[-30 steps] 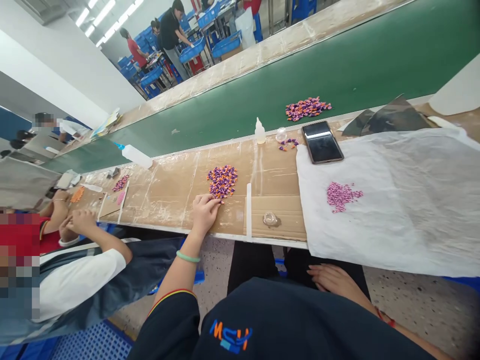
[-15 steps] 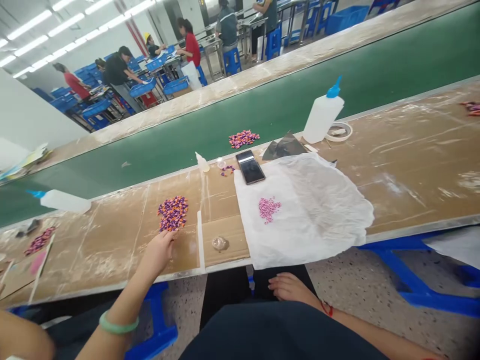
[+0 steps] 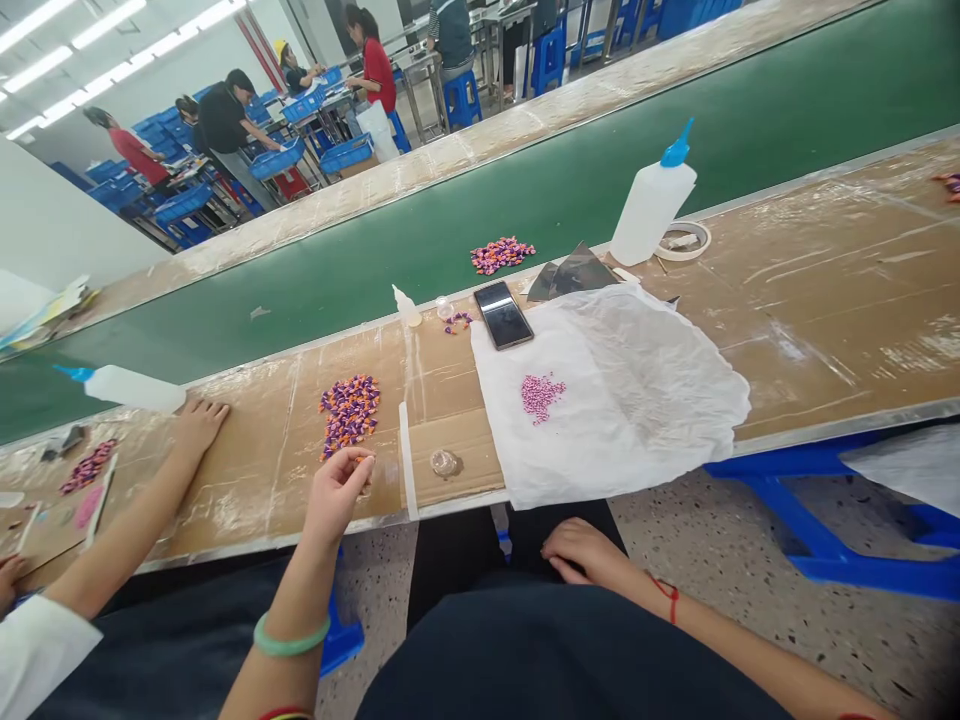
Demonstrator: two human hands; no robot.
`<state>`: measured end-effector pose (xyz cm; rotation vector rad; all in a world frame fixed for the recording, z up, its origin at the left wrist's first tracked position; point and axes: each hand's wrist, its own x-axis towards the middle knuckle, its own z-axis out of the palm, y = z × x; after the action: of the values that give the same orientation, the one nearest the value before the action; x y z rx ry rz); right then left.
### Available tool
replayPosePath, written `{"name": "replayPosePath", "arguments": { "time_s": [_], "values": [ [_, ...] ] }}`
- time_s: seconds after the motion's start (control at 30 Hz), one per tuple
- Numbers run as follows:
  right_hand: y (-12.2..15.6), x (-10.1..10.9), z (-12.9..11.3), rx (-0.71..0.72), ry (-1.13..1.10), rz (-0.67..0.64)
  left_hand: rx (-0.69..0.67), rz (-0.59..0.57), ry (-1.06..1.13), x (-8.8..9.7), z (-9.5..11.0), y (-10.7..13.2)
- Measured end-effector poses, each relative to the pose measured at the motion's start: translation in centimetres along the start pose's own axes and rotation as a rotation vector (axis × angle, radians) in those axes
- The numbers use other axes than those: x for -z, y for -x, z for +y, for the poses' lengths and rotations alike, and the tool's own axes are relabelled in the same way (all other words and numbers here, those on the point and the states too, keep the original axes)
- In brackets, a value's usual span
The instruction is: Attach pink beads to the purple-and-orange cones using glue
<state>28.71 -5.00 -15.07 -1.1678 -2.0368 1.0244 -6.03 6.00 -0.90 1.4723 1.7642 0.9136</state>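
Left hand (image 3: 337,492), a pale green bangle (image 3: 291,636) on its wrist, is raised over the tabletop near its front edge, thumb and forefinger pinched together; whatever sits between the fingertips is too small to tell. It is just beside the lower end of a heap of small purple and orange pieces (image 3: 349,415), which lies on the cardboard-covered tabletop (image 3: 825,300) near the front edge, left of the middle.

Right hand (image 3: 581,552) rests off the table on the person's lap, fingers loosely curled and gripping nothing visible, a red string (image 3: 667,597) at the wrist.

To the right of the heap, a clear lump (image 3: 446,463) sits near the front edge, and a crumpled white plastic sheet (image 3: 600,400) carries a patch of pink pieces (image 3: 541,397). Along the far edge stand a small squeeze bottle (image 3: 407,307), a black phone (image 3: 502,314) and a tall squeeze bottle with a blue nozzle (image 3: 652,205). Toward the left end, a co-worker's open hand (image 3: 199,425) lies flat on the tabletop, near a white bottle (image 3: 131,388).
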Motion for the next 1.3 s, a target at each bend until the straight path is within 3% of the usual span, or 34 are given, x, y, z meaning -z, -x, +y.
{"name": "replayPosePath", "arguments": {
  "time_s": [0.17,0.3,0.4,0.47,0.6,0.77,1.3],
  "values": [
    [-0.7,5.4,-5.0,-0.06,-0.139,-0.103,0.061,-0.107,0.122,-1.2,-1.5,1.2],
    [-2.4,9.8,-7.6,-0.029,-0.116,0.095,0.088,-0.082,0.261,-2.8,-3.0,1.9],
    [-4.3,11.3,-6.6,-0.073,0.116,0.332,0.126,-0.087,0.339,-3.5,-3.3,2.5],
    [-5.7,11.6,-5.2,-0.121,0.241,0.385,0.132,-0.065,0.377,-3.6,-3.3,2.8],
    [-8.6,11.0,-2.8,-0.132,0.363,0.334,0.126,-0.014,0.406,-3.7,-3.1,3.1],
    [-11.1,9.9,-2.2,-0.094,0.458,0.29,0.139,-0.015,0.358,-3.9,-3.6,2.9],
    [-12.2,8.9,-2.1,-0.118,0.523,0.341,0.105,-0.016,0.343,-3.8,-3.6,3.2]
  ]
}}
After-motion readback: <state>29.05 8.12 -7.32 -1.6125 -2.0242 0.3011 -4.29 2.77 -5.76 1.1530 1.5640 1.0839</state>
